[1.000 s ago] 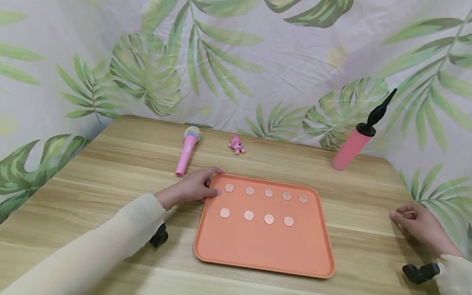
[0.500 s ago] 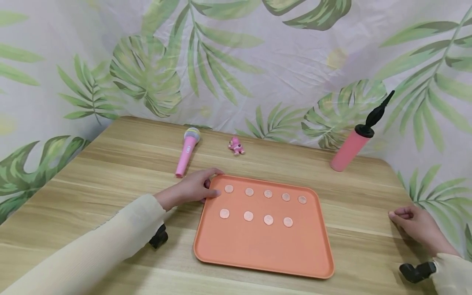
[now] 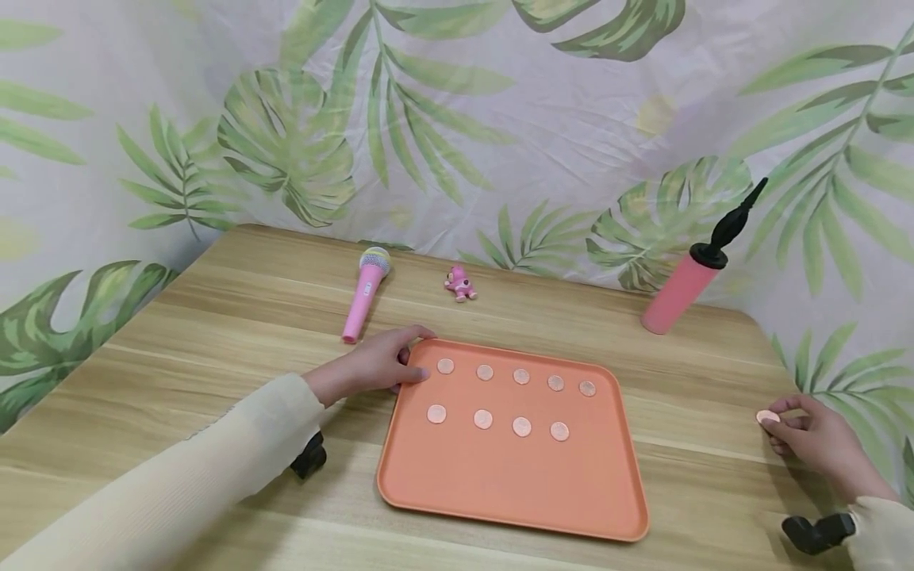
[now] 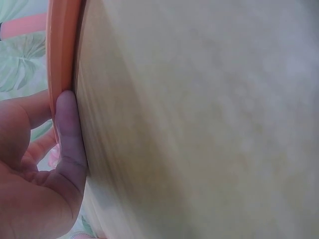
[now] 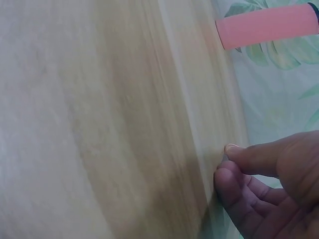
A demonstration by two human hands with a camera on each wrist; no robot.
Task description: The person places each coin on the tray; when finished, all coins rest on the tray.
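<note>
An orange tray (image 3: pixel 514 492) lies on the wooden table, bearing two rows of small round copper-coloured coins (image 3: pixel 521 427). My left hand (image 3: pixel 374 361) grips the tray's far left corner, thumb over the rim; the left wrist view has that hand (image 4: pixel 45 169) with its fingers on the orange edge. Well to the right of the tray, my right hand (image 3: pixel 814 432) pinches one coin (image 3: pixel 766 416) between thumb and forefinger above the table. In the right wrist view the coin is mostly hidden by the fingertips (image 5: pixel 234 149).
Behind the tray lie a pink microphone (image 3: pixel 362 297) and a small pink bear figure (image 3: pixel 460 284). A pink hand pump (image 3: pixel 678 293) with a black nozzle stands at the back right. A leaf-patterned cloth (image 3: pixel 457 119) hangs along the table's far edge.
My right hand has turned slightly, and the coin between its fingertips now shows. The left hand, the tray and its coins have stayed in place.
</note>
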